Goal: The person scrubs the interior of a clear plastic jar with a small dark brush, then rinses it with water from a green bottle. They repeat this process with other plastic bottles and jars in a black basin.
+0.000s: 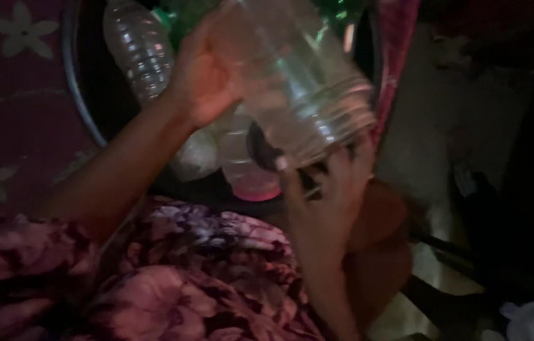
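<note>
My left hand [200,76] grips the upper side of a large clear plastic jar [292,82] that is tilted, its wide threaded mouth pointing down to the right. My right hand [324,196] is at that mouth, fingers curled around a dark lid [264,151] at the rim. The picture is dim and blurred, so the exact contact of the lid with the mouth cannot be told. My floral-patterned clothing [172,278] fills the lower left.
Behind the jar lies a dark round basin [87,88] holding a clear ribbed bottle [139,47], a small pink-based container [251,180] and green bottles [181,12]. A maroon flowered cloth [14,101] covers the left. Pale floor [431,113] and dark objects are at the right.
</note>
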